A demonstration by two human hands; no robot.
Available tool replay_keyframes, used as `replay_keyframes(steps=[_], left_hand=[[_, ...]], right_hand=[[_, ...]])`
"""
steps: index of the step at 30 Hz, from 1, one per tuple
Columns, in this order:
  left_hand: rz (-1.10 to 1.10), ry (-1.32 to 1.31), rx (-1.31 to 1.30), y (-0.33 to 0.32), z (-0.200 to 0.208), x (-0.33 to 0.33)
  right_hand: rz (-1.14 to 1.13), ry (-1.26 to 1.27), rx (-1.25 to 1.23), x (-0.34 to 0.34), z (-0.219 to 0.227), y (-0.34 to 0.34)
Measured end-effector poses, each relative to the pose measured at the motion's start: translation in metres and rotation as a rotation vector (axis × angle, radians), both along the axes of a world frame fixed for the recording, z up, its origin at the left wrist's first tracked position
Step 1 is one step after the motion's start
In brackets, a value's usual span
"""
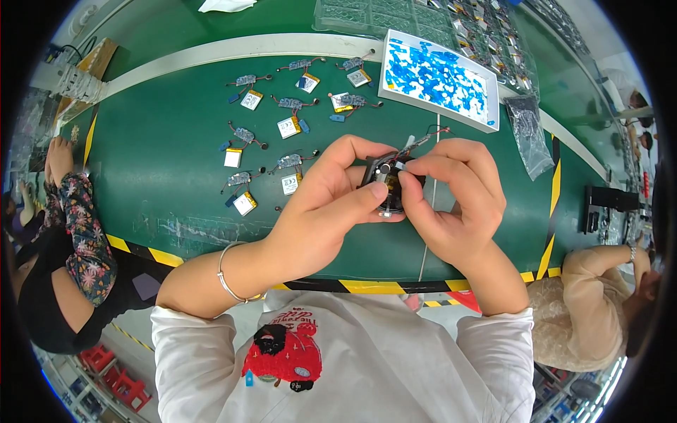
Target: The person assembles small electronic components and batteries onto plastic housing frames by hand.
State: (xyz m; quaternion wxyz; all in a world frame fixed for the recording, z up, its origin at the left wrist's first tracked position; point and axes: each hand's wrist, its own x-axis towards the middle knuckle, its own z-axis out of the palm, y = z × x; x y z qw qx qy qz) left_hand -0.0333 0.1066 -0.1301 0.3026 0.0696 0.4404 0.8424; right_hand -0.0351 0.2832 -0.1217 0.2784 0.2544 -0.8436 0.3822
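Note:
My left hand [321, 201] is closed round a small black housing [392, 200], its thumb lying across the near side. Inside the housing some tiny electronic parts show, and thin red and black wires [429, 136] stick up past its far rim. At the housing's right side, the thumb and forefinger of my right hand [462, 194] are pinched together; the fingertips mostly hide what is between them. Beyond and left of my hands lie several small circuit boards [290, 103] wired to silver battery packs [288, 127] and blue pieces.
A white tray [493, 106] of small blue pieces stands at the back right, with a clear plastic bag [529, 134] beside it. Clear compartment trays [423, 25] hold more assemblies behind. Yellow-black tape [370, 287] edges the green table [169, 162]. People sit at both sides.

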Motion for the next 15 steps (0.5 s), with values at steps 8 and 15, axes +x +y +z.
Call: replay_keyframes(steps=[8, 15], left_hand=[[0.026, 0.038, 0.047, 0.0011, -0.0007, 0.0016], [0.023, 0.120, -0.015, -0.0001, -0.0011, 0.0004]], right_hand=[[0.005, 0.057, -0.003, -0.0029, -0.0007, -0.0020], [0.019, 0.067, 0.004, -0.0058, -0.0015, -0.0009]])
